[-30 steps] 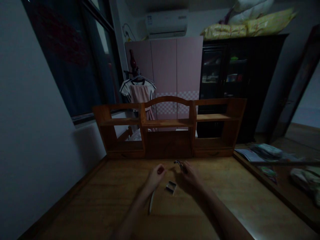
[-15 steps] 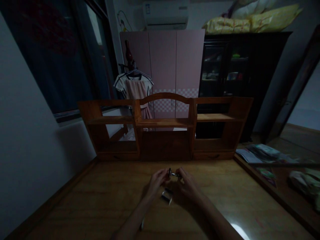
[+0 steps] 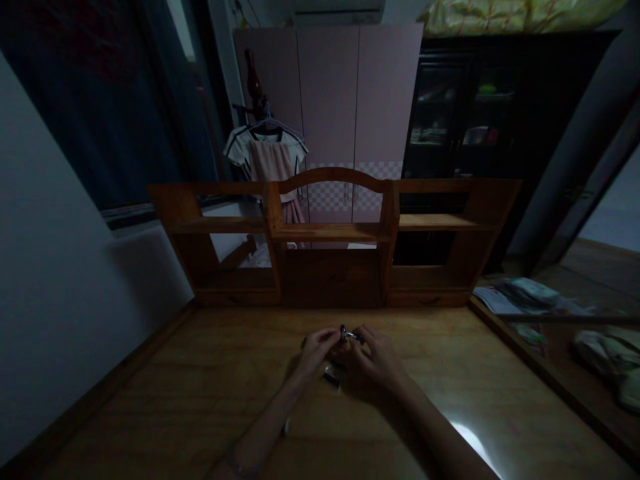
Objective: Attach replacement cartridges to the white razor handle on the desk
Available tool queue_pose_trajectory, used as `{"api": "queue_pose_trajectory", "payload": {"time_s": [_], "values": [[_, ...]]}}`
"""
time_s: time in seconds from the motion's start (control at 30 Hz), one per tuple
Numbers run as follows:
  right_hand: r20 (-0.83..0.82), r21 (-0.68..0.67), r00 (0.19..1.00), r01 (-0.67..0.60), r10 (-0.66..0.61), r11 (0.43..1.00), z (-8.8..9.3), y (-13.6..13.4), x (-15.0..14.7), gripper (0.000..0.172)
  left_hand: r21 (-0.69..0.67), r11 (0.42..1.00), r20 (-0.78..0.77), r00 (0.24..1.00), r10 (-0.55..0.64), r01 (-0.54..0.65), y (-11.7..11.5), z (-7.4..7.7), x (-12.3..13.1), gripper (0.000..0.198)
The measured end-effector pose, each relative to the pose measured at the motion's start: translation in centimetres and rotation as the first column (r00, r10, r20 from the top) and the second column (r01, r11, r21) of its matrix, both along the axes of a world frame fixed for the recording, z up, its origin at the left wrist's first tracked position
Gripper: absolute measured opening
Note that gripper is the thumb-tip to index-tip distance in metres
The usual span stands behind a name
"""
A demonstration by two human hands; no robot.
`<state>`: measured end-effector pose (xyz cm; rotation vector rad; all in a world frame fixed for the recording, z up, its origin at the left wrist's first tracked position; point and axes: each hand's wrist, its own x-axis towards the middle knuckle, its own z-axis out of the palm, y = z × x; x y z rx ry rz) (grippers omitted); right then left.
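compared with a second ago, the hands have come together: the left hand (image 3: 316,351) now meets the small metal tool (image 3: 352,335) held by the right hand (image 3: 379,358), where a gap stood between them. nearest, a pale stick (image 3: 286,427) lies on the wooden tabletop (image 3: 225,373) beside the left forearm (image 3: 270,417). beyond it, below the hands, sits a small open box (image 3: 333,379), dark inside with a pale edge; what it holds, if anything, is too dim to make out. above that, between the two hands, is the tool, head toward the left fingers, shaft toward the right. the right thumb and fingers pinch the shaft's end; the left fingers curl in at the head, but whether they grip it i cannot tell. i'd judge it light, stiff and slick from its shine, best taken by the darker shaft end, with fingertips steadying the head. farther off, a wooden shelf unit (image 3: 333,232) stands along the table's back edge, drawers (image 3: 234,299) closed. behind it, clothes (image 3: 273,160) hang before a pink wardrobe (image 3: 327,100), and a dark cabinet (image 3: 545,120) shows stacked things and something green (image 3: 487,88) through its glass.
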<state>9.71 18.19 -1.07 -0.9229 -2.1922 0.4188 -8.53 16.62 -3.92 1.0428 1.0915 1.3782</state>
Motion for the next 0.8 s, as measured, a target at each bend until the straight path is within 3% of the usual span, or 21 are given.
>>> {"api": "queue_pose_trajectory", "payload": {"time_s": [0.57,0.8], "values": [[-0.001,-0.007,0.999,0.043,-0.044,0.999,0.52,-0.17,0.20,0.034,-0.014,0.994,0.040,0.994,-0.105,0.105,-0.63,0.50,0.28,0.043],[-0.083,-0.084,0.996,0.010,-0.017,0.996,0.02,0.09,0.00,0.036,-0.036,0.999,0.029,0.999,-0.040,0.041,-0.44,0.35,-0.07,0.038]]}}
